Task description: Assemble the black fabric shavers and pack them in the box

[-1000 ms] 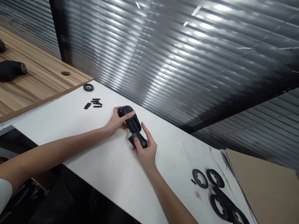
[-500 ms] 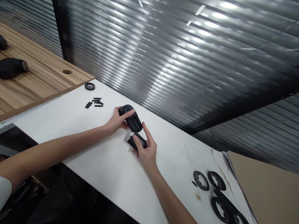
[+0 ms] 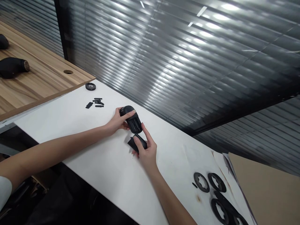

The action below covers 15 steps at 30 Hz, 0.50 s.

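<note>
Over the white table, my left hand (image 3: pixel 117 120) grips what looks like a black wireless mouse (image 3: pixel 128 110), its thumb laid across the top. The near end of that body shows an uncovered compartment with long slots, like a battery bay. Just below it, my right hand (image 3: pixel 148 149) pinches a smooth black curved cover (image 3: pixel 138 143) between thumb and fingers. The right index finger reaches up to the lower right edge of the mouse. The cover sits close under the open bay; whether the two touch is unclear.
Small flat black pieces (image 3: pixel 97 102) lie beyond my left hand, near a black ring (image 3: pixel 90 86). More black rings (image 3: pixel 201 182) rest at the right, by brown cardboard (image 3: pixel 264 181). A wooden table (image 3: pixel 44 84) adjoins on the left. Metallic blinds (image 3: pixel 150 62) stand behind.
My right index finger has shifted slightly left against the edge of the mouse. Otherwise both hands and the two parts hold nearly the same position; the view has moved very slightly.
</note>
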Motion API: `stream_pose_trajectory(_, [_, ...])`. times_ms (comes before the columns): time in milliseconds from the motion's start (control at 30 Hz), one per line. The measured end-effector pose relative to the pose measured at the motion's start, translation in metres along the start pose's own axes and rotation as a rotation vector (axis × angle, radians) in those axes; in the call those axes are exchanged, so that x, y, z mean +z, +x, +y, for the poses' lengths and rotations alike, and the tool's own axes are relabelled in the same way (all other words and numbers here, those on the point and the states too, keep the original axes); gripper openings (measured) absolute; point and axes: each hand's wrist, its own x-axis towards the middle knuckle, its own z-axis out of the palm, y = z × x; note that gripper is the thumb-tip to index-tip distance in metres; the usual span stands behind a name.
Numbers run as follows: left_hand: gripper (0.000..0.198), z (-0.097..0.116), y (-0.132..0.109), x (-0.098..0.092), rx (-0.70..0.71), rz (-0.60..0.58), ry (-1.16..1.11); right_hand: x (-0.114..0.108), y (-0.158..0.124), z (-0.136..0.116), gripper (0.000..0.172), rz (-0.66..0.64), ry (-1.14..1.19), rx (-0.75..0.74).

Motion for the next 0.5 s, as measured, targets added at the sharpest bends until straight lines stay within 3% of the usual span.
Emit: stream_pose_trajectory(500, [0.067, 0.0017, -0.0021, 0.0023, 0.005, 0.010, -0.018, 0.0007, 0.0014, 0.0034, 0.087, 0.056, 0.009, -0.011])
